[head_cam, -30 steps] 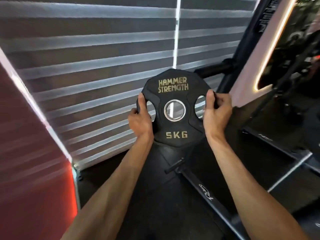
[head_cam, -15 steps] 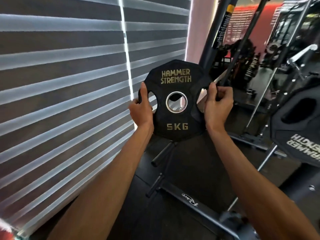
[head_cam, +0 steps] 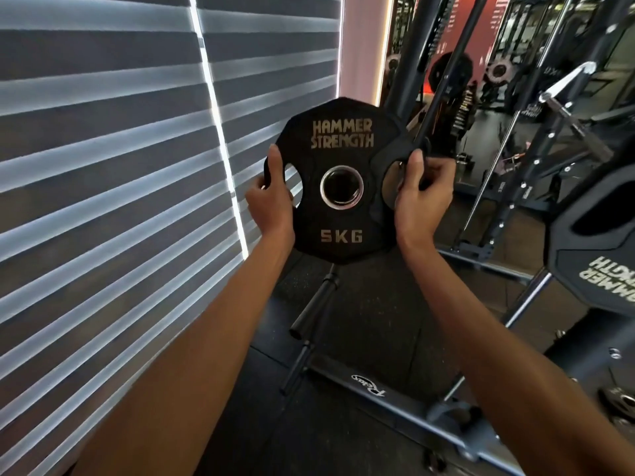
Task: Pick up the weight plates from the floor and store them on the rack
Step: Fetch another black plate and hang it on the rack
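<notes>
Both forearms reach up from the bottom of the view, and between them the plate (head_cam: 340, 182) is up in the air at arm's length, well clear of the floor (head_cam: 371, 324). Left hand (head_cam: 271, 201) is wrapped on the plate's left edge, thumb lying up the front face beside the left grip hole, the other fingers hidden behind the rim. Right hand (head_cam: 421, 197) is clamped on the right edge, thumb pressed to the front by the right grip hole, fingers curled round the rim. The plate stands upright on edge, flat face square to the camera, lettering right way up: HAMMER STRENGTH across the top, 5KG at the bottom, the steel-ringed centre hole pointing straight away from the viewer. It is round, so there is no long axis; the two grip holes sit level, left and right. Just below the plate, lower down, a black peg (head_cam: 314, 300) angles up from the rack's base rail (head_cam: 385, 393) on the rubber floor, bare, and not touching the plate. To the right, a bigger plate (head_cam: 594, 262) hangs at the frame edge, its lettering upside down. On the left, striped blinds (head_cam: 103, 166) run alongside. Beyond the plate, dark rack uprights (head_cam: 409, 63) rise, and further gym gear shows blurred behind.
</notes>
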Demonstrator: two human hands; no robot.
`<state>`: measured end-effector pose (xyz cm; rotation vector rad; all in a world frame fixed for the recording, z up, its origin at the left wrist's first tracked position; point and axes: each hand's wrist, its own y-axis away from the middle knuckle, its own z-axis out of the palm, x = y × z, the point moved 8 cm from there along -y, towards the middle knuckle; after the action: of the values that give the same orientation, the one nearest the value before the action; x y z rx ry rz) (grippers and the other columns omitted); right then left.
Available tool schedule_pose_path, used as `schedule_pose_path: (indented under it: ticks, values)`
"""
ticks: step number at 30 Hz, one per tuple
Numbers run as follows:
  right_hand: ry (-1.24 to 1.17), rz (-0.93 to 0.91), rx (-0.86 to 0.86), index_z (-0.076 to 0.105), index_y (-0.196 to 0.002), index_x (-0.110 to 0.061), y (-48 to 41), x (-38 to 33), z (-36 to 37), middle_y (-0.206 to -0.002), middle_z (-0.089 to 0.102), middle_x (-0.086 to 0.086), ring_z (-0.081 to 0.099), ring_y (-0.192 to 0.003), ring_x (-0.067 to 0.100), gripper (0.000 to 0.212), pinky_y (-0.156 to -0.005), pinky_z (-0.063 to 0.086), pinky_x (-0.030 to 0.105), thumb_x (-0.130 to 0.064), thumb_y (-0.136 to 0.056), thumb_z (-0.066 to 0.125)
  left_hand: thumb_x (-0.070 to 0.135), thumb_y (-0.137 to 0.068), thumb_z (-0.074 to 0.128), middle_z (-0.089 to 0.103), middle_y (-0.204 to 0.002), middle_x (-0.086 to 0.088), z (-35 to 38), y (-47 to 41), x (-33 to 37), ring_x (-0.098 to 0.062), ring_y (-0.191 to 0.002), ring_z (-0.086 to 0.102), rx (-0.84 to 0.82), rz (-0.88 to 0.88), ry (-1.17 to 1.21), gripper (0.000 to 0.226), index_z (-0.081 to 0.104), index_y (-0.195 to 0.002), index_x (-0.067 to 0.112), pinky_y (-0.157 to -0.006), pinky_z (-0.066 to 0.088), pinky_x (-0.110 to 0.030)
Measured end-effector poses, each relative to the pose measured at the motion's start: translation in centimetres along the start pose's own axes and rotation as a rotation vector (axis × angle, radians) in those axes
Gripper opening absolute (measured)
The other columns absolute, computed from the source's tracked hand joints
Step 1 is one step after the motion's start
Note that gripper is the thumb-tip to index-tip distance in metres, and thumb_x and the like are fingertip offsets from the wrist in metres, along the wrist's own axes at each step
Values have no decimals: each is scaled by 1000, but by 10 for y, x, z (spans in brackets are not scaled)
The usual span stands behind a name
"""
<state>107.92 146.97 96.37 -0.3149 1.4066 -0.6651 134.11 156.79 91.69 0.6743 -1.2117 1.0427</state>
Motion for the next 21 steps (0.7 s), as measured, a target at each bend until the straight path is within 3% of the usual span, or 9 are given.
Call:
schedule_pose_path:
  ticks: [4,7,11,15,18,21]
  values:
    - [18,-74,18,55,-101,4,0,3,7,-80,57,-14,57,-74,-7,32,-70,46,16,-28,-101,55,66,-89,53,53,-60,2,8,-12,-8,-7,-54,50,-43,48,42,54,59,-76,13,-58,44,-26]
    - [49,-130,24,52,-104,5,1,1,8,-85,59,-13,61,-79,-2,31,-72,49,18,-27,-102,52,63,-93,50,52,-62,3,15,-15,-19,-7,-55,50,-88,25,82,50,59,-82,15,-57,44,-25]
    - [107,-187,22,50,-106,6,-1,-3,11,-90,57,-18,59,-83,-9,29,-74,46,13,-23,-103,50,58,-98,44,54,-65,3,25,-15,-24,-5,-57,52,-131,2,90,47,60,-89,15,-56,47,-20]
    - [186,-214,13,49,-109,1,-13,-1,15,-92,58,-11,62,-85,6,31,-75,52,30,-29,-104,48,64,-96,42,68,-88,0,44,-24,-32,-14,-86,66,-211,-100,82,46,64,-97,23,-78,55,-30]
    - [241,-201,-30,47,-112,-3,-27,6,22,-95,59,-10,63,-90,16,32,-76,52,37,-34,-104,45,67,-93,43,69,-106,0,66,-32,-43,-18,-99,66,-280,-198,109,55,63,-117,21,-76,54,-28]
    - [264,-152,-61,45,-114,-5,-43,15,27,-97,59,-8,63,-90,17,33,-76,51,39,-36,-104,45,69,-90,46,69,-108,4,89,-41,-49,-20,-102,66,-341,-279,109,51,61,-116,28,-81,58,-33]
